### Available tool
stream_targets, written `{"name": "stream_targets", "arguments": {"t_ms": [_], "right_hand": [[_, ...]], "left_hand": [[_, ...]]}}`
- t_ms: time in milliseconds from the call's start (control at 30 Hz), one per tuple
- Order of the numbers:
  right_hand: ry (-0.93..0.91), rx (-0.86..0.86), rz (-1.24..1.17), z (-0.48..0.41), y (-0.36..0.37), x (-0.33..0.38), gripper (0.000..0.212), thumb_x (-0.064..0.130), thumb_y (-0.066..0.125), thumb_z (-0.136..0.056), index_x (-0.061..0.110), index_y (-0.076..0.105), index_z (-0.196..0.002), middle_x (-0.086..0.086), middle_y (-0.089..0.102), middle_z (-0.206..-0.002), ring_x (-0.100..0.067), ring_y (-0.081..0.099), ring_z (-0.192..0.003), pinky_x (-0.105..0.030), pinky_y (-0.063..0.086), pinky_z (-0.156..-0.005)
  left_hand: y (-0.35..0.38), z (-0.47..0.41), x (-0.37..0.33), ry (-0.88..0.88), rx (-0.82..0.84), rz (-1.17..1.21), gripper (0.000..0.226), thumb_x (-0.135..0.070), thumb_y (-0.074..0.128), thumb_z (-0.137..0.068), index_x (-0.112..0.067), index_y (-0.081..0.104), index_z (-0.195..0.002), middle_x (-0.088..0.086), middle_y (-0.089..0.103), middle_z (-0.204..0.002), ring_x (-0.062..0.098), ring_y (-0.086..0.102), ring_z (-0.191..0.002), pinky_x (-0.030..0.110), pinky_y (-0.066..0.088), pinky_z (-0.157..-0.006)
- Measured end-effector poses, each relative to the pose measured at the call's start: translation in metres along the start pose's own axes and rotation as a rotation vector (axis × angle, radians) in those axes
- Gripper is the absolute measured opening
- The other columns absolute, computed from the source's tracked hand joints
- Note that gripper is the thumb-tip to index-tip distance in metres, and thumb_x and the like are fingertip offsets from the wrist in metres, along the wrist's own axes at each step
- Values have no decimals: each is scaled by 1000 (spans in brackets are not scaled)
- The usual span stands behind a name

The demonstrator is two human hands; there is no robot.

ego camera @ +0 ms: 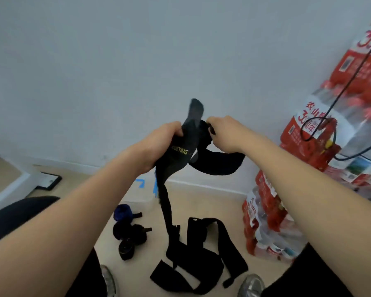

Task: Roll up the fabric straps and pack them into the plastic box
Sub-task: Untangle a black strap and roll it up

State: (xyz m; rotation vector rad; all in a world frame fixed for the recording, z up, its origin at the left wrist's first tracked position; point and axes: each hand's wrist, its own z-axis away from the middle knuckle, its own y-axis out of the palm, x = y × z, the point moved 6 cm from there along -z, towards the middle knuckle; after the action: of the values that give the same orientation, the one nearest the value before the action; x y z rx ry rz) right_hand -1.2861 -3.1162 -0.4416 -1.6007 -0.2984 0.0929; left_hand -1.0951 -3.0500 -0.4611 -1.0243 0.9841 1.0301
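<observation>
I hold a black fabric strap (pixel 181 155) with yellow lettering up at chest height in front of the wall. My left hand (pixel 159 144) grips its printed part, and my right hand (pixel 225 133) pinches its upper end beside a short flap that sticks up. The strap's long tail hangs down to the floor. More loose black straps (pixel 197 251) lie tangled on the floor between my feet. Several rolled straps (pixel 130 234), one of them blue, sit in a clear plastic box (pixel 137 200) whose walls are barely visible.
Stacked packs of bottled water in red wrapping (pixel 321 146) stand along the right, with a black cable (pixel 349 82) hanging across them. A white furniture base (pixel 13 183) and a dark flat plate (pixel 49 181) are at the left. Blue tape marks (pixel 140 183) are on the wooden floor.
</observation>
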Motion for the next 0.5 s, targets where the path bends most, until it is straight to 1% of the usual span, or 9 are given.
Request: {"name": "stream_targets", "arguments": {"t_ms": [67,133,200,267,367,400,433,467,500], "right_hand": [[15,-26,60,-5,-12,1,12,30,57,-105,19,60,-101,-10,63,-99,-35,61,-83,-41,52,-72],[64,-153,127,-9,-25,2,24,40,71,-98,19,59,-97,-5,57,-88,-36,58,-81,-37,44,-68],[139,-273,125,-13,-28,0,33,42,79,-92,19,55,-92,-1,52,-80,-35,56,-80,-35,39,-66],[212,-276,-51,-19,-21,-7,37,45,81,-86,17,56,-87,-2,56,-81,-33,60,-82,-34,39,-63],[242,-201,-459,-31,-17,-12,43,54,76,-78,16,56,-80,1,60,-77,-24,62,-77,-32,38,-56],[232,-187,-572,-34,-18,-10,47,59,73,-78,16,56,-82,2,62,-79,-22,63,-78,-33,40,-58],[217,-179,-675,-38,-19,-8,53,66,68,-82,14,59,-87,2,65,-84,-22,65,-84,-35,45,-64],[202,-182,-751,-42,-21,-6,60,72,58,-88,12,63,-96,0,69,-94,-23,66,-94,-39,51,-76],[199,-205,-786,-46,-23,-6,67,74,45,-95,12,66,-107,-2,70,-109,-25,65,-108,-43,51,-91]], "left_hand": [[-11,-12,-23,82,-66,-126,35,-42,54,-102,-21,69,-79,-2,65,-69,17,62,-67,30,47,-69],[-17,-27,-38,182,-90,-222,37,-48,53,-108,-19,65,-89,-1,60,-78,18,57,-75,33,44,-73],[-20,-42,-44,265,-144,-280,40,-51,49,-110,-18,59,-90,-1,55,-82,17,52,-75,34,42,-72],[-25,-55,-41,324,-267,-289,39,-51,48,-111,-18,55,-91,-4,58,-83,14,54,-74,31,42,-69],[-31,-71,-30,346,-427,-258,31,-48,48,-112,-24,50,-93,-6,59,-87,9,54,-75,29,38,-64],[-33,-78,-28,333,-444,-240,29,-47,49,-112,-24,50,-94,-5,60,-89,9,55,-76,29,38,-64],[-36,-85,-28,323,-452,-212,29,-48,50,-111,-23,51,-97,-5,61,-91,10,56,-77,30,39,-65],[-39,-91,-29,319,-459,-180,29,-48,50,-111,-21,54,-99,-4,62,-92,11,56,-78,30,41,-65],[-42,-98,-30,318,-463,-148,31,-47,50,-111,-18,56,-101,-5,63,-90,12,56,-76,30,42,-65]]}}
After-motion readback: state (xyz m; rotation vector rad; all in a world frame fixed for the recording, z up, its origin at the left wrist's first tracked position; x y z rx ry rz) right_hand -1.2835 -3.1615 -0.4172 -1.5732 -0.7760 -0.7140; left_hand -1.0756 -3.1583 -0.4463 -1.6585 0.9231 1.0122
